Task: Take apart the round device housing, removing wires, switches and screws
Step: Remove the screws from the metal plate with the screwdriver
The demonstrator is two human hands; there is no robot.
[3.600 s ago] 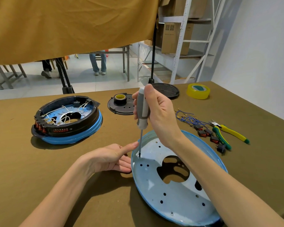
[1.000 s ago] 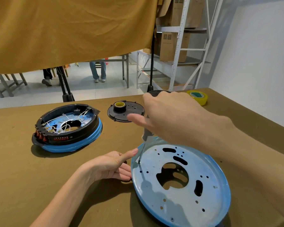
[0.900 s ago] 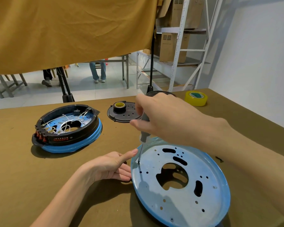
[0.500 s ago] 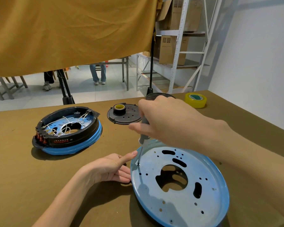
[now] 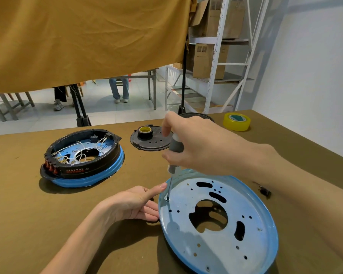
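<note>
Right hand (image 5: 198, 147) wrapped round the grey handle of a screwdriver (image 5: 175, 149), grip closed on it from the far side, thumb and fingers curled about the shaft of the handle. Driver standing near upright, leaning slightly away toward the top, its thin blade running down and a touch left to a screw hole (image 5: 168, 199) just inside the left rim of the blue metal plate (image 5: 216, 248). Tip seated there; whether a screw head sits under it, too small to tell.

Left hand (image 5: 135, 202) lying on the desk (image 5: 28, 224) just beside the plate's left edge, fingers straight, forefinger stretched out toward the blade and touching or nearly touching the rim; holding nothing, bracing the plate. Plate itself tilted, near edge raised, open face toward the camera.

Key relation: screw directly below the right grip, along the driver's own long axis, so the coming move judged a twist about that axis with downward pressure, not a sideways shift. Left hand nearer the screw, well placed to catch it or steady the rim. Risk: tip slipping out on the sloped plate.

Further off on the desk: a second housing (image 5: 83, 157) with black ring, white wires and red switches, not yet stripped; a black perforated cover (image 5: 156, 143) carrying a tape roll (image 5: 145, 131); a yellow tape roll (image 5: 237, 121); a small dark part (image 5: 264, 191) at right.
</note>
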